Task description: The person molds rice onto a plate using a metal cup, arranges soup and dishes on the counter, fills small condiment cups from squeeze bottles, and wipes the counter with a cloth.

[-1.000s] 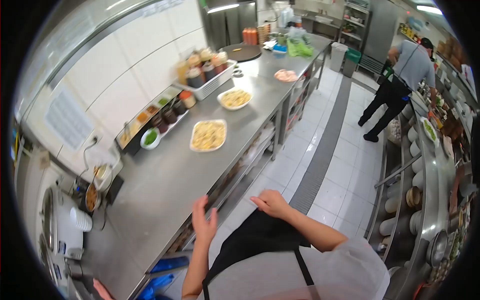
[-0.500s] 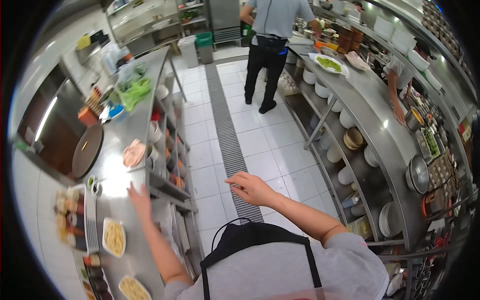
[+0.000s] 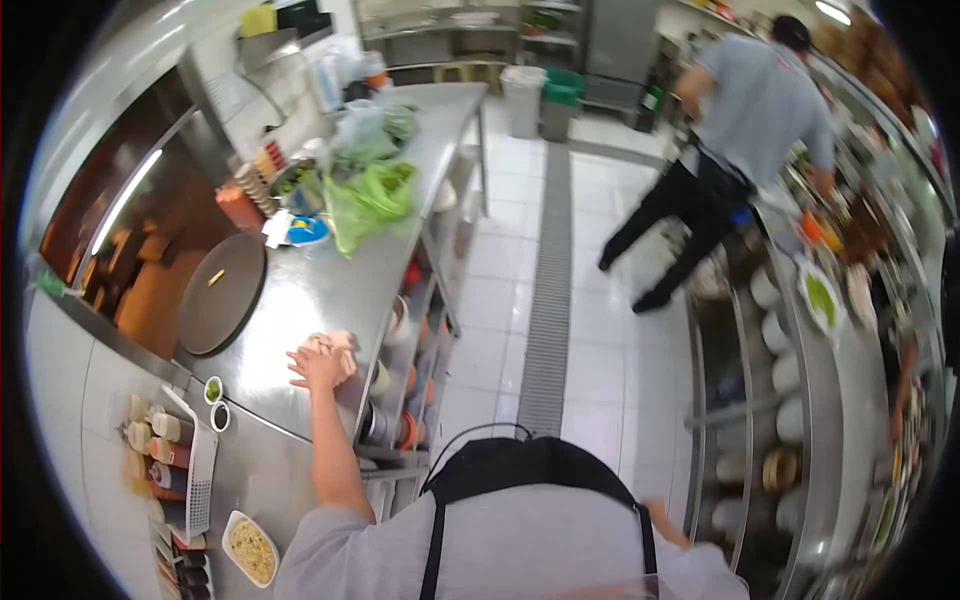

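My left hand point(image 3: 316, 368) rests on a crumpled pink cloth point(image 3: 345, 352) on the steel counter point(image 3: 290, 300). Its fingers are spread, partly over the cloth's left side. At my right, only a bit of forearm point(image 3: 668, 525) shows beside the apron strap; the right hand itself is hidden. Left of the cloth, a round brown tray point(image 3: 222, 295) lies with a small yellowish piece on it. Two small cups point(image 3: 214, 390) stand nearer to me, one with something green inside. A white dish of pale food point(image 3: 250, 548) sits closer still.
Sauce bottles point(image 3: 170, 455) stand behind a white perforated basket point(image 3: 203, 470). A green plastic bag point(image 3: 372, 200) lies farther along the counter. A floor drain point(image 3: 545, 300) runs down the aisle. Ahead right, a co-worker point(image 3: 755, 110) leans over the opposite counter, with shelves of containers below.
My left hand has moved forward onto the pink cloth. My right hand has dropped from over the aisle out of sight. The view has turned left, and the co-worker leans more.
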The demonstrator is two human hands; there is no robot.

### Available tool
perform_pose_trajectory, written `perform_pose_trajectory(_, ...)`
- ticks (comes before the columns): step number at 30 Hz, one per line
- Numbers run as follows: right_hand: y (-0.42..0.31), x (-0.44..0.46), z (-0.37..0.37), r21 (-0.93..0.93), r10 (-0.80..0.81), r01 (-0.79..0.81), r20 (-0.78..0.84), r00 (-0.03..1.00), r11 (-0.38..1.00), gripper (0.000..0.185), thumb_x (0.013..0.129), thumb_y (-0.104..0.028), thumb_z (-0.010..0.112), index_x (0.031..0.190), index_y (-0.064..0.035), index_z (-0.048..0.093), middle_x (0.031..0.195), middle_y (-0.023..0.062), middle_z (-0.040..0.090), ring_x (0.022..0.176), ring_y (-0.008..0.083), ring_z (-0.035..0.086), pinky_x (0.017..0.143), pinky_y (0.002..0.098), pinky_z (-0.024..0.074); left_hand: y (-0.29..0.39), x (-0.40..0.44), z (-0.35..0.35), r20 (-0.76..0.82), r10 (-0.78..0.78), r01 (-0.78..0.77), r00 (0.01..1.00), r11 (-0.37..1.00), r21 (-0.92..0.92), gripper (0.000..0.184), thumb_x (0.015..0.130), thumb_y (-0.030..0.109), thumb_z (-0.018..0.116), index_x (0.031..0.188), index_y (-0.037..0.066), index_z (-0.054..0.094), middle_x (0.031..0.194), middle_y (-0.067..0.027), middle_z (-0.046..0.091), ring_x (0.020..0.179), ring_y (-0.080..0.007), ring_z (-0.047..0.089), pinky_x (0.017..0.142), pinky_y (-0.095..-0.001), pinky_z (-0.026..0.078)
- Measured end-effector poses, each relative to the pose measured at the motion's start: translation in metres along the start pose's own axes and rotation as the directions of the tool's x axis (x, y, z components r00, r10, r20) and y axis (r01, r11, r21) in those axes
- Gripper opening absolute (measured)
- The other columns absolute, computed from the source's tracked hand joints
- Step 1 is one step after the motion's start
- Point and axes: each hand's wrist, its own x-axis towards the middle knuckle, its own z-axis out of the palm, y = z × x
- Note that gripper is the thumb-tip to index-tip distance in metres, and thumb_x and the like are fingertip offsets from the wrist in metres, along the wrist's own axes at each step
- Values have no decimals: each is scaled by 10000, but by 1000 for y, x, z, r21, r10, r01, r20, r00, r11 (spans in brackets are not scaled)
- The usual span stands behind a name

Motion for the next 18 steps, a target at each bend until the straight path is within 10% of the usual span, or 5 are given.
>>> perform_pose_trajectory(5, -4, 124, -37, 49, 360, -388, 280, 890, 920, 236, 732, -265, 531, 730, -51, 632, 720, 182, 609, 549, 295, 562, 537, 401, 444, 57, 59, 23, -205, 13, -28, 979, 997, -73, 697, 800, 364, 466, 1304, -44, 212, 1362, -258, 152, 1277, -360, 123, 1028, -471, 95)
perform_pose_trajectory(7, -9, 222, -69, 44, 356, -378, 250, 900, 925, 272, 737, -302, 523, 714, -55, 634, 718, 177, 607, 591, 306, 566, 575, 409, 446, 47, 88, 48, -414, 67, -170, 908, 962, -215, 425, 818, 300, 477, 1099, -17, 433, 1128, -206, 425, 1010, -279, 449, 839, -389, 381)
perform_pose_trajectory(13, -193, 564, -298, -90, -373, 367, -55, 926, 926, 334, 729, -385, 538, 722, -72, 653, 742, 174, 603, 743, 332, 570, 681, 414, 451, 91, 87, 35, -207, -286, -285, 936, -265, -921, 276, 860, 327, 433, 798, 61, 471, 658, -49, 485, 538, -140, 490, 476, -270, 442)
perform_pose_trajectory(16, -429, 594, -422, -76, -909, 942, -296, 293, 328, 322, 656, -256, 689, 954, -147, 637, 1149, 201, 464, 1054, 354, 434, 869, 414, 368, 163, 41, -4, -141, 128, -12, 982, -698, -716, 352, 876, 420, 365, 837, 93, 490, 696, -55, 520, 623, -171, 532, 522, -326, 461)
perform_pose_trajectory(18, -558, 558, -458, -80, -946, 992, -303, -115, -95, 409, 643, -293, 700, 1023, -170, 609, 1194, 176, 439, 1084, 359, 411, 897, 403, 351, 251, -7, -70, 87, -62, 20, 994, -696, -718, 388, 876, 452, 324, 864, 103, 493, 735, -55, 534, 675, -183, 541, 541, -351, 464)
